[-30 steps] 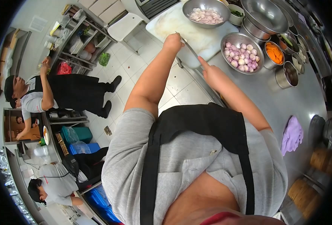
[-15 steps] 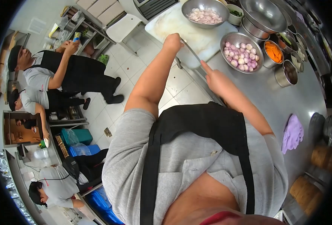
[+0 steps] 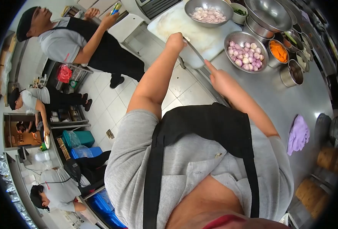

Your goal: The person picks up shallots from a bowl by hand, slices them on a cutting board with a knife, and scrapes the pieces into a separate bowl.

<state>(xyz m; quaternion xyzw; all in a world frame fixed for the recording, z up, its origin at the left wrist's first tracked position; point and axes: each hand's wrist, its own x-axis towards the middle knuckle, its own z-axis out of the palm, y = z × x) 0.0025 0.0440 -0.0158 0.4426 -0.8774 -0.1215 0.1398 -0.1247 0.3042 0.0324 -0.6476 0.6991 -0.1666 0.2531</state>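
My right hand (image 3: 224,82) is closed, its index finger stretched along a knife (image 3: 195,50). The blade runs from that fingertip up and left over the near-left edge of a white cutting board (image 3: 169,23). At the blade's far end my left hand (image 3: 175,42) has its fingers curled in. A small pale piece (image 3: 187,39) shows beside those fingers; what they hold is mostly hidden. On the board stands a metal bowl (image 3: 208,25) of pale sliced pieces. Right of the board is a metal bowl (image 3: 228,57) of peeled shallots (image 3: 249,59).
A small container of orange pieces (image 3: 278,52), a metal pot (image 3: 291,76) and stacked bowls (image 3: 268,15) crowd the right side. A purple glove (image 3: 298,135) lies on the steel table (image 3: 260,99). Several co-workers are at left, the nearest person (image 3: 85,42) standing with a small object raised.
The co-worker at upper left has come closer and moved right, uncovering a red bag behind. My hands and the knife have barely shifted.
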